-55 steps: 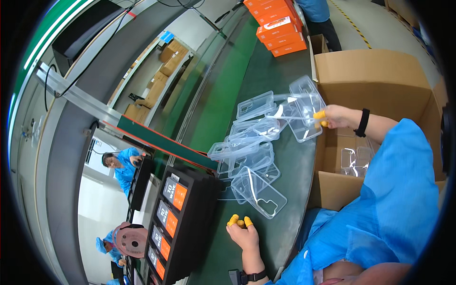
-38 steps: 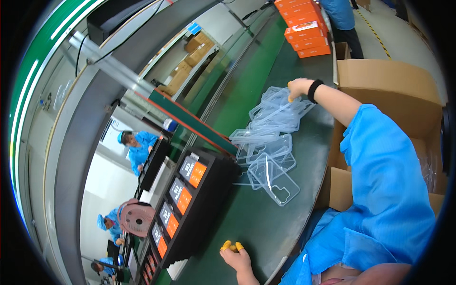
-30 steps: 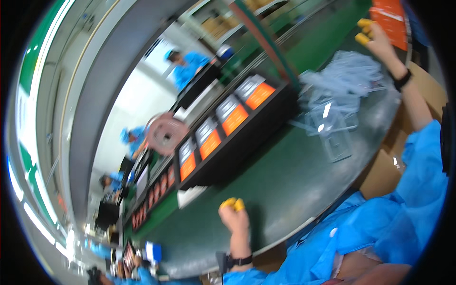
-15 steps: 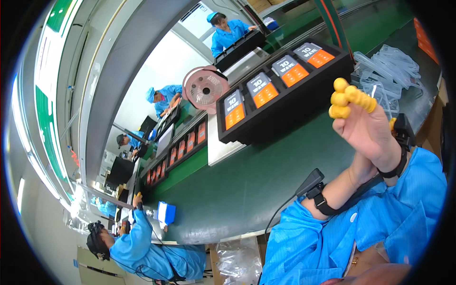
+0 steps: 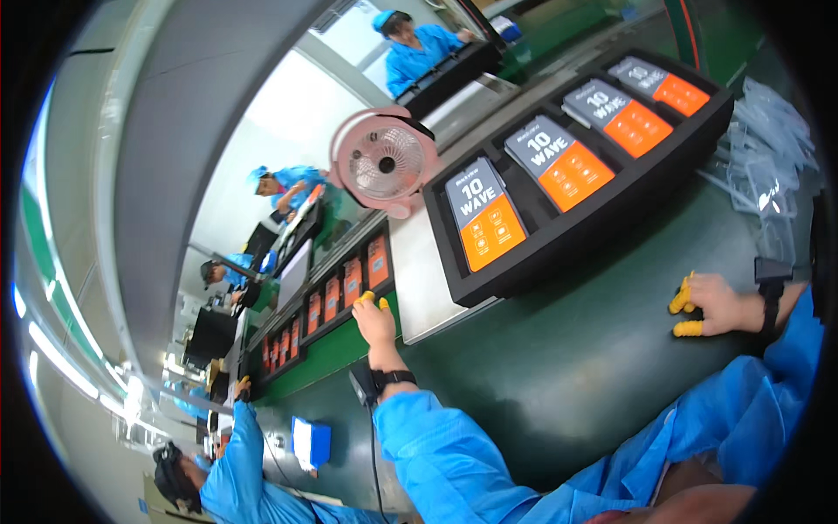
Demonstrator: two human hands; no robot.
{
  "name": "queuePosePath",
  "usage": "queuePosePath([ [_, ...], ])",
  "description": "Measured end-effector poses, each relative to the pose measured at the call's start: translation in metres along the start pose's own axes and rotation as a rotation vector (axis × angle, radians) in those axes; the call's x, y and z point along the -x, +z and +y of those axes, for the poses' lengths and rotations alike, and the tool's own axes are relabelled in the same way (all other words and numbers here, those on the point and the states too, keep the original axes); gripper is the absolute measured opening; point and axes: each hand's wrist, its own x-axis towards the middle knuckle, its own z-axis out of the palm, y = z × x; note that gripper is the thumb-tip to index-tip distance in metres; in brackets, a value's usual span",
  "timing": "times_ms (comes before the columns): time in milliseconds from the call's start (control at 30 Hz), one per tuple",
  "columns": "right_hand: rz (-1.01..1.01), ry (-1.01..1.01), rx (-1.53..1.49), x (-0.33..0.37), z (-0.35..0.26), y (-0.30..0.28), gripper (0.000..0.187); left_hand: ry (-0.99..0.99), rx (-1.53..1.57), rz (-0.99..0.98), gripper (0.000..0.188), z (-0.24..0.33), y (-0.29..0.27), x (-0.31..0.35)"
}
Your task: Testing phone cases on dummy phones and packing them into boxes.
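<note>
My left hand (image 5: 375, 325), with yellow finger cots on its fingertips, reaches forward to the near edge of a long black tray (image 5: 330, 325) that holds several orange packets (image 5: 352, 279). Its fingers are stretched out with nothing visible in them; whether they touch the tray I cannot tell. At the right, my right hand (image 5: 714, 306) is low over the green worktop (image 5: 559, 367), its yellow-capped thumb and fingers apart and nothing between them. Between the hands and farther back, a black foam tray (image 5: 559, 231) carries several grey-and-orange boxes (image 5: 560, 164), one per compartment.
A pink fan (image 5: 384, 164) stands behind the trays, beside a pale metal plate (image 5: 423, 279). Clear plastic pieces (image 5: 768, 157) are heaped at the far right. A blue box (image 5: 310, 443) sits left of me near a co-worker (image 5: 218, 480). Other co-workers sit across the line.
My hands, crossed and raised together at the right before, have parted. The left has swung left to the long tray; the right has lowered toward the worktop. The view has shifted.
</note>
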Motion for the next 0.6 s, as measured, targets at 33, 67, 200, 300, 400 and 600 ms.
queuePosePath([
  [33, 0.005, 0.038, 0.01, -0.002, -0.006, -0.006, 0.023, 0.034, -0.043, -0.105, 0.031, -0.019, 0.022, -0.015],
  [67, 0.01, 0.068, 0.02, -0.003, -0.011, -0.01, 0.022, 0.066, -0.089, -0.202, 0.036, -0.034, 0.043, -0.027],
  [200, -0.038, 0.177, 0.045, -0.006, -0.001, 0.002, 0.021, 0.169, 0.078, -0.299, 0.047, -0.045, 0.092, -0.041],
  [300, -0.085, 0.275, 0.051, 0.0, -0.003, 0.006, 0.02, 0.086, 0.077, -0.263, 0.038, -0.033, 0.093, -0.04],
  [400, -0.06, 0.248, 0.083, -0.01, 0.003, 0.008, 0.019, 0.126, 0.09, -0.029, 0.031, -0.068, 0.09, -0.051],
  [600, -0.006, 0.325, 0.103, -0.006, -0.005, 0.005, 0.018, -0.123, 0.661, 0.053, 0.02, -0.075, 0.053, -0.048],
])
